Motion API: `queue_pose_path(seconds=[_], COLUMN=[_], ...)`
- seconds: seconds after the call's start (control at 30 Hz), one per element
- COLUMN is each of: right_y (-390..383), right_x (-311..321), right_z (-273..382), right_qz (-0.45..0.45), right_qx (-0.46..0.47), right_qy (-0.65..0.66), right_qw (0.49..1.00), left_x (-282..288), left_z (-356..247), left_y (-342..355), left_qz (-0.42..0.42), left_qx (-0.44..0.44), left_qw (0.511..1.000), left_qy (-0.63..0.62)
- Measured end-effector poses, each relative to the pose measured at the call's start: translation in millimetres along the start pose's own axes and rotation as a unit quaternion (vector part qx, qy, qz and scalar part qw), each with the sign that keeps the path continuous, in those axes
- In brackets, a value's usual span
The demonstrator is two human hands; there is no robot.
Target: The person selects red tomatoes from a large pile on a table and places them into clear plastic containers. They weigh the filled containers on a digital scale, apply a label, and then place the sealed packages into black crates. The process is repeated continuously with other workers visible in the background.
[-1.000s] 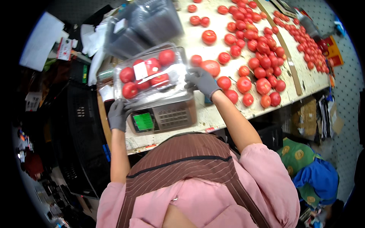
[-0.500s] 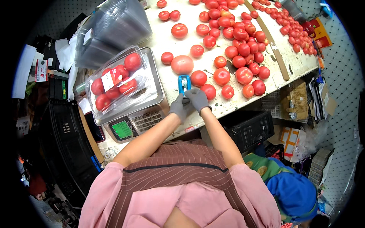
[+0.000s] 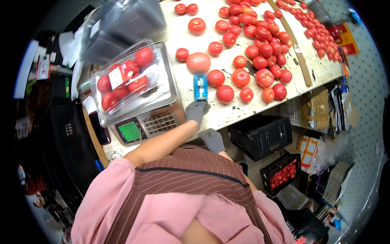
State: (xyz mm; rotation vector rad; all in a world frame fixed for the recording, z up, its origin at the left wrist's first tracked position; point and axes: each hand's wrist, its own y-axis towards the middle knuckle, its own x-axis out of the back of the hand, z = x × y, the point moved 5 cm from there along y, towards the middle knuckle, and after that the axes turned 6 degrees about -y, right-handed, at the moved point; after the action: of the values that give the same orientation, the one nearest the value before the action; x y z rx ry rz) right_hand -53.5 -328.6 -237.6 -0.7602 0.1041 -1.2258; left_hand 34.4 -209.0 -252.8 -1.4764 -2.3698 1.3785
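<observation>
A blue tape dispenser (image 3: 200, 87) lies on the table just below a large pinkish tomato (image 3: 198, 63). My gloved left hand (image 3: 196, 112) has its fingers bent over the dispenser's near end. My gloved right hand (image 3: 213, 140) is closer to me, off the table's front edge and by my apron, with its fingers curled together; whatever they may hold is hidden. To the left, a clear plastic box of tomatoes (image 3: 121, 83) with a white and red label rests on the metal pan of a weighing scale (image 3: 170, 85).
Stacked clear containers (image 3: 126, 28) stand behind the scale. Many loose tomatoes (image 3: 266, 50) spread over the table's middle and right, and a wooden strip (image 3: 297, 55) divides them from smaller ones. Black crates (image 3: 260, 136) sit below the front edge, one with tomatoes (image 3: 283, 177).
My right hand has left the dispenser and come back toward my body, past the table edge. My left hand stays at the dispenser's near end. The view has shifted slightly.
</observation>
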Motion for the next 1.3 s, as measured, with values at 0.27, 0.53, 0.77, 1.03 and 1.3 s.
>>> queue_pose_path(seconds=[0.27, 0.53, 0.77, 1.03, 1.3], right_y=[-19.3, -22.0, -12.3, 11.4, -18.7], right_x=[9.2, -86.8, -125.2, -141.2, -69.8], right_z=[26.0, 227.5, 217.5, 264.5, 338.0], right_qz=[0.114, 0.219, 0.323, 0.214, 0.184], right_qx=[0.059, 0.189, 0.036, 0.299, 0.478], right_qy=[0.034, 0.085, 0.179, 0.078, 0.137], right_qw=[0.991, 0.953, 0.928, 0.927, 0.848], left_x=[-20.6, 81.6, 109.5, 133.4, 164.5], left_z=[-45.4, -297.4, -375.5, -415.9, -371.1], left_y=[-52.7, -141.7, -69.6, -20.0, -87.0], left_qz=[0.157, -0.062, -0.133, 0.149, 0.268], left_qx=[0.033, -0.557, -0.422, -0.084, -0.067], left_qw=[0.969, 0.707, 0.535, 0.701, 0.912], left_qy=[0.186, 0.431, 0.720, 0.692, 0.303])
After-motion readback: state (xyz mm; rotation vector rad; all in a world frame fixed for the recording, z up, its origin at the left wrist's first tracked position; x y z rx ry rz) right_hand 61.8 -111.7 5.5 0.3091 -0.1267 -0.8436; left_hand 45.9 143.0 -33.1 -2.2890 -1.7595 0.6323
